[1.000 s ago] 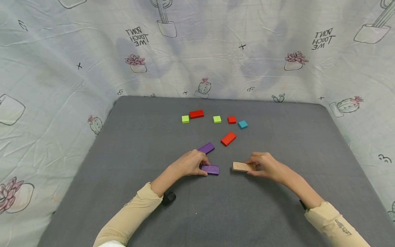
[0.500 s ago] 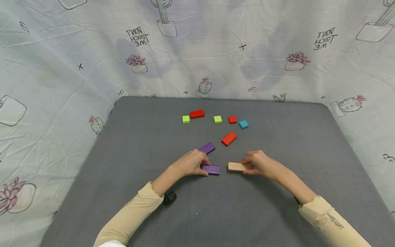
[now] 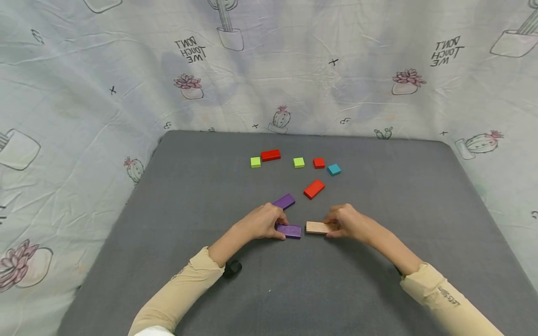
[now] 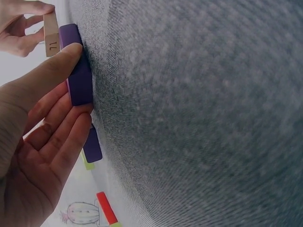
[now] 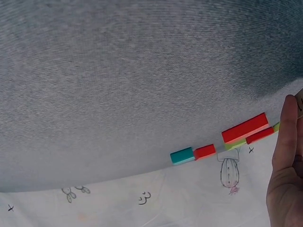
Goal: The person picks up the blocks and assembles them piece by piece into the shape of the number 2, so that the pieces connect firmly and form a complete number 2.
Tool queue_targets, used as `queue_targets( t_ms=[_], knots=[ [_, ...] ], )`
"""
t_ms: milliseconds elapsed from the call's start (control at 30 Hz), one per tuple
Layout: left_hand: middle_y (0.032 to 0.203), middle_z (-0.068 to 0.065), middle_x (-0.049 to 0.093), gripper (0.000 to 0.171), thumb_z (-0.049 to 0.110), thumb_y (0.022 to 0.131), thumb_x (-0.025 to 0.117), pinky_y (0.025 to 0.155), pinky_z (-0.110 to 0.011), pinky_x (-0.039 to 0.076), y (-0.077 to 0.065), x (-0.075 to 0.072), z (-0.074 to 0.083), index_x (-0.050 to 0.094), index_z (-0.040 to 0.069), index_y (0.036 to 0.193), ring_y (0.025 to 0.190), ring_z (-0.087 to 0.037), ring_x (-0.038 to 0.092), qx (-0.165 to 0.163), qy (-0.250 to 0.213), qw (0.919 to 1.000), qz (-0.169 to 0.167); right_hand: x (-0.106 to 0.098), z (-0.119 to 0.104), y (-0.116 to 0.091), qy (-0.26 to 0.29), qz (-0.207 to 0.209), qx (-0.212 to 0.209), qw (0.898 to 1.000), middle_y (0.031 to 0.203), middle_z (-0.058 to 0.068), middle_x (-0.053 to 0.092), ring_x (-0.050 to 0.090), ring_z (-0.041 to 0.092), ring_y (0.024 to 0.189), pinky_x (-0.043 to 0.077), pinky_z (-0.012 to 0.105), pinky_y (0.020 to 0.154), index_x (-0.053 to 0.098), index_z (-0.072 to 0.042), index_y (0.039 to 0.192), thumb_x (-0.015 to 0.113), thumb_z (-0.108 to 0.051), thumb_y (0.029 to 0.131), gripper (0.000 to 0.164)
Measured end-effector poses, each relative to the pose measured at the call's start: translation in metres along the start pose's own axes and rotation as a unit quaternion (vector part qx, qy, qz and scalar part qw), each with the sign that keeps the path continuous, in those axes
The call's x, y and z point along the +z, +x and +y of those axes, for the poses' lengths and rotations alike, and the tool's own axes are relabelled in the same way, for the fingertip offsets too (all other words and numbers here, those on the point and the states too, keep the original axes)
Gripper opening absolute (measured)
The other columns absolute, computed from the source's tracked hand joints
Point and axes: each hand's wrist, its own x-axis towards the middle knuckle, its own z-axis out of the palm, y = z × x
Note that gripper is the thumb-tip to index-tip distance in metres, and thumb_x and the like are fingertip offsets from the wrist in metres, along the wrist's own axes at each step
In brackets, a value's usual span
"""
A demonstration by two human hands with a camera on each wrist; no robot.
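My left hand (image 3: pixel 264 221) pinches the left end of a purple block (image 3: pixel 290 231) between thumb and fingers; the block lies on the grey table (image 3: pixel 201 177). Facing it across a narrow gap is a plain wooden block (image 3: pixel 316 227), its right part gripped by my right hand (image 3: pixel 349 221). In the left wrist view, dark marks show on the end of that wooden block (image 4: pixel 51 40), which looks raised off the table. A second purple block (image 3: pixel 285 201) lies just beyond my left knuckles, partly hidden by them. The right wrist view catches only some fingers of my right hand (image 5: pixel 286 161).
Farther back lie a slanted red block (image 3: pixel 314 189), another long red block (image 3: pixel 271 155), a small red block (image 3: pixel 319 163) and a blue one (image 3: pixel 334 169). Two small lime blocks (image 3: pixel 255 162) are among them. Patterned cloth (image 3: pixel 294 60) hangs behind the table.
My right hand has moved left, bringing the wooden block close to the purple block's right end. The left hand keeps its pinch in nearly the same spot.
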Motion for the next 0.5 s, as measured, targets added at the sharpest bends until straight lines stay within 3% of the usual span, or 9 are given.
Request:
queue_targets(
  t_ms=[267, 500],
  knots=[
    [0.088, 0.004, 0.069, 0.027, 0.028, 0.076, 0.083, 0.066, -0.018, 0.047, 0.0012, 0.0007, -0.0002, 0.075, 0.011, 0.097, 0.073, -0.003, 0.057, -0.001, 0.002, 1.0, -0.004, 0.0049, 0.0015, 0.0048, -0.006, 0.013, -0.017, 1.0, 0.074, -0.001, 0.06, 0.048, 0.006, 0.063, 0.042, 0.018, 0.052, 0.073, -0.001, 0.084, 0.084, -0.007, 0.071, 0.018],
    [0.088, 0.003, 0.069, 0.028, 0.027, 0.076, 0.083, 0.066, -0.018, 0.048, 0.0006, 0.0016, -0.001, 0.075, 0.011, 0.097, 0.073, -0.003, 0.057, -0.004, -0.001, 1.0, -0.004, 0.0067, -0.0008, 0.0085, -0.008, -0.004, -0.006, 1.0, 0.073, -0.001, 0.059, 0.048, 0.005, 0.063, 0.042, 0.018, 0.052, 0.073, -0.001, 0.085, 0.084, -0.008, 0.071, 0.019]
  ],
)
